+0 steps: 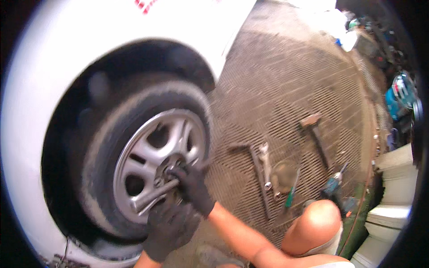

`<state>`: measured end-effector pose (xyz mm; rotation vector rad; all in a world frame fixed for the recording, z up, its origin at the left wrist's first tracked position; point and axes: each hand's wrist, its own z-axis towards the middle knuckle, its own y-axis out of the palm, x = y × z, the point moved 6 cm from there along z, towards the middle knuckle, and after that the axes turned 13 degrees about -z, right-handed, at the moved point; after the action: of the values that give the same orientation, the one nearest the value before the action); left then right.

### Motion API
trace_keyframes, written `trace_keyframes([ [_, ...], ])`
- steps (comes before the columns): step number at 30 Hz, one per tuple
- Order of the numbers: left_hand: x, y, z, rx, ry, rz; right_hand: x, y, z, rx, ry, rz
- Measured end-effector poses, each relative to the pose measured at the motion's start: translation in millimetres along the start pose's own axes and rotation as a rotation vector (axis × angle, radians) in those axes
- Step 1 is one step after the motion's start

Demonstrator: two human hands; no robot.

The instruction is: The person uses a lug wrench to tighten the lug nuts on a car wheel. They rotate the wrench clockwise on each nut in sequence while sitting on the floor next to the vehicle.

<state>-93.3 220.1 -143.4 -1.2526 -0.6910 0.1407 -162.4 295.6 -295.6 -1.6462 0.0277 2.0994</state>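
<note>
At the wheel [153, 163] in the arch [67, 143], the right grip [195, 189] clasps a bar [153, 197], the left grip [172, 228] unclear.

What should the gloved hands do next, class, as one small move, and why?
Perhaps bring the left hand onto the lower end of the metal bar for steadier control: that end looks uncovered, the left hand is just below the bar, and the right hand is at its other end, near the centre of the alloy wheel.

Red marks [144, 6] on white car body [89, 44], cut off by upper edge, no wording legible
</note>
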Motion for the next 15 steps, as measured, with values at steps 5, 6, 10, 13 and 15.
trace_keyframes([
  [5,-22,15,6,0.084,-0.171,0.402,-21,-10,-15,0.047,-0.198,-0.531],
  [6,-37,19,-7,0.062,-0.295,0.341,-24,-15,-16,0.028,-0.226,-0.415],
  [10,-71,28,-36,-0.015,-0.564,0.208,14,-33,-30,0.123,0.157,0.476],
  [13,-90,51,-47,0.060,-0.741,-0.072,42,-22,-36,0.127,0.474,0.840],
  [15,-102,65,-53,0.138,-0.769,-0.363,32,-9,-31,0.040,0.496,0.909],
])
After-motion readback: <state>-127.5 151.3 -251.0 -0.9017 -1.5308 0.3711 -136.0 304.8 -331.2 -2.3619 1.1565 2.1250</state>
